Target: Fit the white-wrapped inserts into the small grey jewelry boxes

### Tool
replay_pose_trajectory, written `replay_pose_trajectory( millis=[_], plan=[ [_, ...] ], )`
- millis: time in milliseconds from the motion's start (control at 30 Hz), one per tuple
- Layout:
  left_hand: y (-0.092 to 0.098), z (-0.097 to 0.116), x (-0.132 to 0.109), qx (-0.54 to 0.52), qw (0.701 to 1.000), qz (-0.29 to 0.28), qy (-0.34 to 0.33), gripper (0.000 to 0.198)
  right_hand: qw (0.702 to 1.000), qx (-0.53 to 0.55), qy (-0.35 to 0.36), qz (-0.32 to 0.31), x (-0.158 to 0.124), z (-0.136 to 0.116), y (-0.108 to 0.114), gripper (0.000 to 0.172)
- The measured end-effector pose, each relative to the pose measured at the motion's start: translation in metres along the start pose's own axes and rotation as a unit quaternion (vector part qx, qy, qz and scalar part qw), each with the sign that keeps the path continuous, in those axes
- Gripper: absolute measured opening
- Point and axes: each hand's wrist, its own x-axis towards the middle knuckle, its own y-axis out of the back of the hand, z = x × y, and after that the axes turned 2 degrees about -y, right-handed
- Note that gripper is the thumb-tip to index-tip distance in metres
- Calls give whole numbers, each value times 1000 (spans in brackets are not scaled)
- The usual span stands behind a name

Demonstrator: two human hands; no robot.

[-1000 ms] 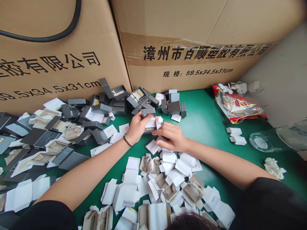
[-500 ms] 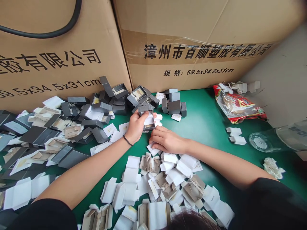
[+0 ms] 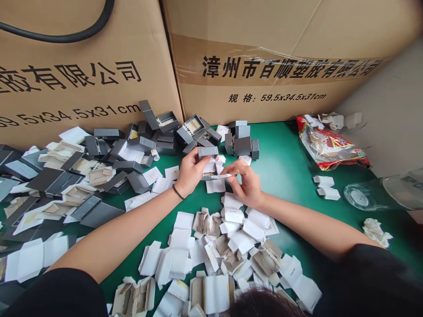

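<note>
My left hand [image 3: 191,172] is closed round a small open grey box [image 3: 208,154], held just above the green table [image 3: 284,163]. My right hand [image 3: 246,180] pinches a flat white card insert [image 3: 220,176] by its right end, its other end reaching the box's mouth. A black band circles my left wrist. Below the hands lies a heap of white and beige folded card inserts [image 3: 228,246].
Two big cardboard cartons [image 3: 264,57] stand against the back. Grey boxes [image 3: 148,136] and flattened pieces are piled at left. A red snack bag [image 3: 330,145], loose white inserts [image 3: 325,187], a clear glass object [image 3: 380,191] and crumpled paper [image 3: 376,231] lie at right.
My right hand picked a white insert off the heap and lifted it up to the box. My left hand raised the box slightly.
</note>
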Motion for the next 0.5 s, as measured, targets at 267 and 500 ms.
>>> replay_pose_trajectory(
  millis=[267, 500],
  plan=[
    [5, -1, -2, 157, 981, -103, -45, 21, 992, -124, 4, 21, 0, 4, 1, 31],
    [8, -5, -2, 158, 972, -172, -26, 24, 992, -120, 5, 37, 4, 3, 3, 32]
  ],
)
